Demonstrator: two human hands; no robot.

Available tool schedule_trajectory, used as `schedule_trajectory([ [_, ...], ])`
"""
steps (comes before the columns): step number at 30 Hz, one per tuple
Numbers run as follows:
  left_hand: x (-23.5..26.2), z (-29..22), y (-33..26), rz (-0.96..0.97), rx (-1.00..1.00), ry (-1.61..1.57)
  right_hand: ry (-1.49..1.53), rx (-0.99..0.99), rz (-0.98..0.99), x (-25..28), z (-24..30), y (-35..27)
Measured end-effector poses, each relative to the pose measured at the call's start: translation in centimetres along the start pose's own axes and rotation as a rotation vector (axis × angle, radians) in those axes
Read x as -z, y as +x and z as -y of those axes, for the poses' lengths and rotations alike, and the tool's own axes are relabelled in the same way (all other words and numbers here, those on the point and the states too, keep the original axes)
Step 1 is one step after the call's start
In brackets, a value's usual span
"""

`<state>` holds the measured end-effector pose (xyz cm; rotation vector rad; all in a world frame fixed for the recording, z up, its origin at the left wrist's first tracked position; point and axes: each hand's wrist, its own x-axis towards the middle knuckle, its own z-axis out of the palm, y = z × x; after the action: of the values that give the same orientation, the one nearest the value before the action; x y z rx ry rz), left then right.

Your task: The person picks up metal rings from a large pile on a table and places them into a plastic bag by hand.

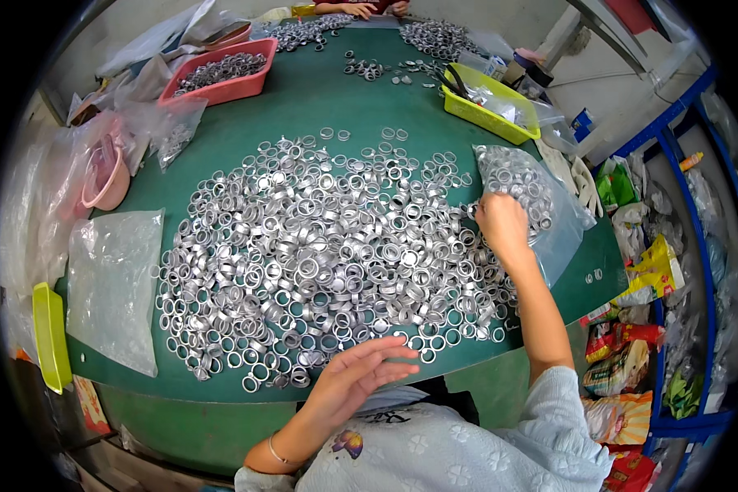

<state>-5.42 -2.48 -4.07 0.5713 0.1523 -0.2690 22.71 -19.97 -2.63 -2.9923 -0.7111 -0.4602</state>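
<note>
right fingers point(488, 208) at bag point(562, 236), axis toward lower-right

They're wearing a light blue top point(484, 447), kinda textured, with clover-like flowers point(458, 476) dotting it. A purple-and-orange butterfly point(348, 444) is sitting on the left, and a thin bangle point(280, 453) is circling the left wrist point(302, 435).

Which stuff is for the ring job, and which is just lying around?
Seems part of the job:
- silver rings
- clear bag with rings inside
- right hand, curled at that bag
- left hand, open near the pile

Probably just lying about:
- narrow green tray
- yellow packet
- blue shelf
</note>
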Motion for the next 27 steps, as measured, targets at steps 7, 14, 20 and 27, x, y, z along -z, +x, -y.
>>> schedule_trajectory([
  [7, 0.2, 1.1, 1.5, -0.027, 0.132, -0.587, 0.948, 0.641, 0.533, 6.6, 8.4, -8.9],
  [14, 0.4, 1.5, 1.7, -0.190, 0.196, -0.405, 0.748, 0.467, 0.111, 3.2, 7.7, -3.8],
  [20, 1.0, 1.4, 1.0, -0.028, 0.155, -0.345, 0.502, 0.414, 0.034, -0.2, 7.2, -3.8],
  [27, 1.4, 1.4, 0.0, -0.131, 0.083, -0.099, 0.447, 0.404, 0.134, 3.3, 7.2, -4.1],
])
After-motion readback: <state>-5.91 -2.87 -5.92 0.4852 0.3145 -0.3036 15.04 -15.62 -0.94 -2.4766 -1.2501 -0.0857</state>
